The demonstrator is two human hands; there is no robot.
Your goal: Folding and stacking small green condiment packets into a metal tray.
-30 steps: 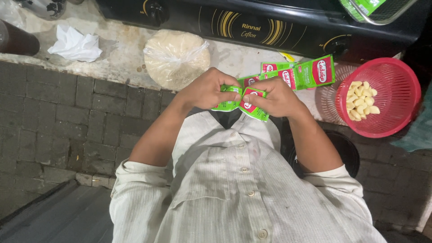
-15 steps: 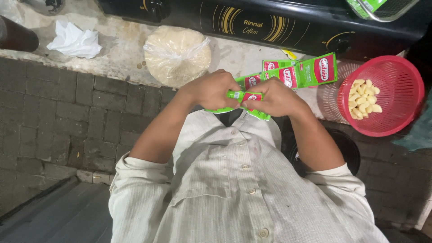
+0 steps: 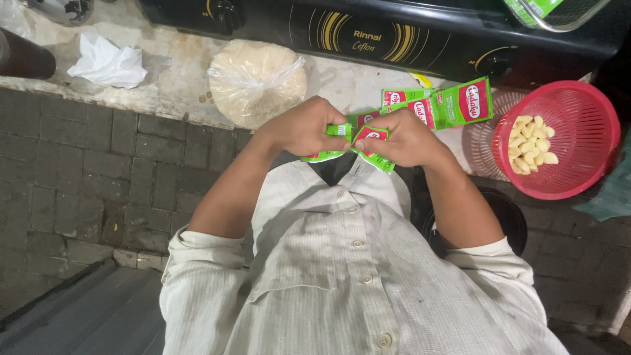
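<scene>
In the head view the left hand (image 3: 303,128) and right hand (image 3: 399,138) both pinch 1 green sachet (image 3: 358,146) at chest height – held slightly closer together than 1 second ago, it looks untorn – above the desk (image 3: 177,72), near the red basket (image 3: 595,112).

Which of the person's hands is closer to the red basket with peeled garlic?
The right hand: it is just beside the red basket. The left hand is farther away, on the other side of the green sachets.
</scene>
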